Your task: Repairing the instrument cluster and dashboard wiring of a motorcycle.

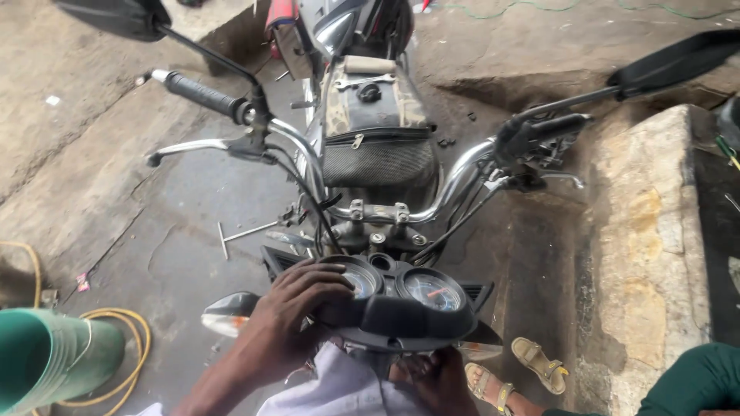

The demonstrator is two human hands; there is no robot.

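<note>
1. Your left hand (297, 304): fingers spread and laid over the left side of the black plastic motorcycle instrument cluster (401, 296), gripping its rim beside the left dial.
2. Your right hand (439, 377): low at the frame's bottom edge, beneath the cluster's underside; mostly hidden, so you cannot tell whether it is closed on anything.
3. The cluster itself: two round dials under clear covers, sitting at the front of the motorcycle, just ahead of the handlebar clamp and directly before you.
4. Clear turn-signal lamp (227, 314): just left of your left wrist.
5. Green plastic cylinder (50, 358) with a coiled yellow hose (131, 347): lower left, on the concrete floor (154, 254).
6. Another person's sandalled feet (516, 370) and green sleeve (694, 381): lower right, apart from your hands.
7. T-shaped metal wrench (235, 235): lying on the floor, left of the front fork.
8. Chrome handlebar (385, 209): black rubber grips, levers and two black mirrors (116, 15) at either end.
9. Fuel tank with a camouflage-patterned cover and mesh pocket (378, 127): beyond the bar, a spanner (362, 81) resting on top.
10. Raised stone ledge (655, 231): right side.
</note>
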